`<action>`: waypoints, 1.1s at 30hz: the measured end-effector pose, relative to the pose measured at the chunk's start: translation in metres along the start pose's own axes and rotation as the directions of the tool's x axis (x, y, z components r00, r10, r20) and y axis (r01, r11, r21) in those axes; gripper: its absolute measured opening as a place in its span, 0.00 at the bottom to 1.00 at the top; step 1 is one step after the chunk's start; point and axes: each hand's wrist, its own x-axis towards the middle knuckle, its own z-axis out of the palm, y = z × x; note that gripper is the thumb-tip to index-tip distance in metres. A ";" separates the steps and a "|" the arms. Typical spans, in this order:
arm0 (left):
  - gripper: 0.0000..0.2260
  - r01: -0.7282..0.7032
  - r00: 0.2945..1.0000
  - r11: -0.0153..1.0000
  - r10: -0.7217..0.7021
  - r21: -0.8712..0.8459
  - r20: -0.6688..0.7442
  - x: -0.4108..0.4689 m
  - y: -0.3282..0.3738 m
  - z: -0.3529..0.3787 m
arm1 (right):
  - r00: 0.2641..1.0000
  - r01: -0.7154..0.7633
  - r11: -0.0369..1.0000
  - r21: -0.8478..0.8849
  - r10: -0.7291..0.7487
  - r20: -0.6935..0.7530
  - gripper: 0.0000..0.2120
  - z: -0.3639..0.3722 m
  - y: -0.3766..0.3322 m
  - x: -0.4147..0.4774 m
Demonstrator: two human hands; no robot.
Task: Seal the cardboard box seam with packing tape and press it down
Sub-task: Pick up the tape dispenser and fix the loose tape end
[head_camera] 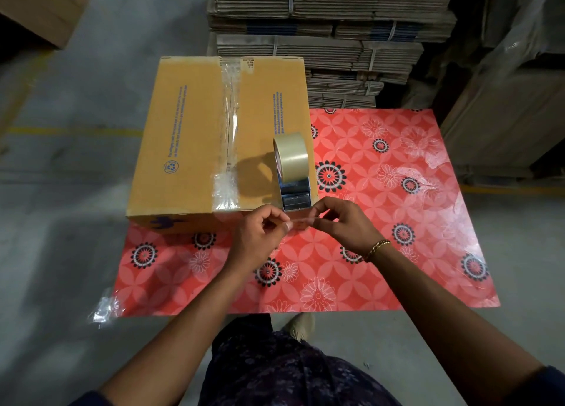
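Cardboard box (183,142) on desk (397,222), seam tape (228,130) already laid. Both hands — left hand (260,237), right hand (345,225) — pinch short tape strip (301,222) just in front of box; dispenser (292,173) sits on box's right edge. Next, prob.: stick strip, press down.

Just one view here, a wide-angle head cam looking forward and steeply down from standing height. Both forearms reach in from the bottom edge, the red floral tabletop (397,191) sits close below, and stacked flattened cartons (336,23) fill the top.
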 end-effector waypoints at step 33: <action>0.18 0.471 0.868 0.747 -0.487 -0.470 0.095 -0.002 0.035 0.035 | 0.956 -0.268 0.959 0.091 0.253 0.147 0.04 -0.020 -0.007 0.014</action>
